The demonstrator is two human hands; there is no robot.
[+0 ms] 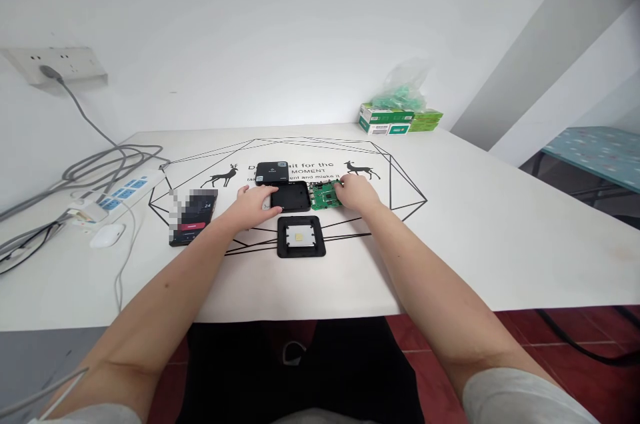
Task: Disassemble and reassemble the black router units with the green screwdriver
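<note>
My left hand [253, 205] grips the left edge of a black plastic case shell [292, 197], thumb near its front corner and fingers at its back. My right hand [358, 193] pinches the right end of a green circuit board [325, 195]; its fingertips are partly hidden. The board's left end, with metal ports, lies right beside the shell. Closer to me is a black square cover [301, 252] with a silver plate [293, 237] and a pale yellow pad inside. Behind the shell sits another closed black box [273, 172] with small labels.
A phone [195, 214] lies left of my left hand. Farther left are a white power strip [125, 193], a white earbud case [107, 235] and coiled grey cables [95, 161]. Green-and-white boxes [386, 119] under a plastic bag [404, 87] stand at the back right.
</note>
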